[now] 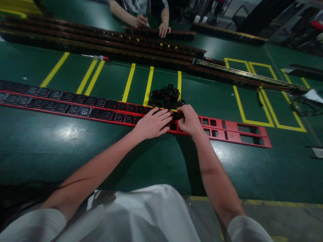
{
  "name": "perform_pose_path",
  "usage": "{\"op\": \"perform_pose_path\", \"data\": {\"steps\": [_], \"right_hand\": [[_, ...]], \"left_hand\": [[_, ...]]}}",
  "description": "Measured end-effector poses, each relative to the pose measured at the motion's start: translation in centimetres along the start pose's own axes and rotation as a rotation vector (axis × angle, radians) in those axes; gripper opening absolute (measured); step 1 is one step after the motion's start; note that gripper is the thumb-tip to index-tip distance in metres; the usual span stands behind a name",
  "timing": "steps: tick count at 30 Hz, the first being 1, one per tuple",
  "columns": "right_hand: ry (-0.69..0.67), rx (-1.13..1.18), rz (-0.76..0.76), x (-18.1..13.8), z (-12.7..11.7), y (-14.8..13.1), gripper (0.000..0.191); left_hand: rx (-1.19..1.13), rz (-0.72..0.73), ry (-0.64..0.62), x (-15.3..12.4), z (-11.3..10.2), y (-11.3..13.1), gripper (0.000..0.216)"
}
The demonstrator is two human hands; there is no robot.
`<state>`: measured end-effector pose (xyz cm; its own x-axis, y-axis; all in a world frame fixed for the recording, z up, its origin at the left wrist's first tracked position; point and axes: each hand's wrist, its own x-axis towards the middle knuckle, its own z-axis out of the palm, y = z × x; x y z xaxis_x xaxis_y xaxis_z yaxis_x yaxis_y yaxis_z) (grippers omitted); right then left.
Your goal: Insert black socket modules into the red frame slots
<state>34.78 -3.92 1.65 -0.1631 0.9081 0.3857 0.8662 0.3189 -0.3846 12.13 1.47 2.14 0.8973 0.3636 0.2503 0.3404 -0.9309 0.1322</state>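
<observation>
A long red metal strip (229, 134) with two rows of cut-outs lies across the green table. Black power sockets (108, 115) fill its left and middle part, while several openings at the right end hold nothing. My left hand (153, 123) lies flat over the strip, fingers stretched out across the sockets. Just to its right, my right hand (189, 120) is curled with thumb and fingers together at a black piece, probably a socket, on the strip; the fingers mostly cover it. A pile of loose black sockets (168, 95) sits right behind my hands.
Long dark rails (101, 42) run across the table behind the strip. A screwdriver (101, 57) with a red handle lies before them. Yellow tape lines (128, 82) mark the green tabletop (75, 148). Across the table are a co-worker's hands (164, 29). Cables (300, 104) lie at the right.
</observation>
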Motion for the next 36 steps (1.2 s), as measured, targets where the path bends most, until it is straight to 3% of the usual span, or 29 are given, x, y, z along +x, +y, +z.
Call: {"op": "perform_pose_path", "data": {"steps": [9,36], "right_hand": [[0.004,-0.027,-0.010,-0.04,0.02,0.21,0.040],[0.218,0.119,-0.072,-0.15,-0.25,-0.33,0.023]], "left_hand": [[-0.013,-0.003,-0.005,0.05,-0.03,0.00,0.048],[0.018,0.004,0.015,0.04,-0.11,0.12,0.046]]}}
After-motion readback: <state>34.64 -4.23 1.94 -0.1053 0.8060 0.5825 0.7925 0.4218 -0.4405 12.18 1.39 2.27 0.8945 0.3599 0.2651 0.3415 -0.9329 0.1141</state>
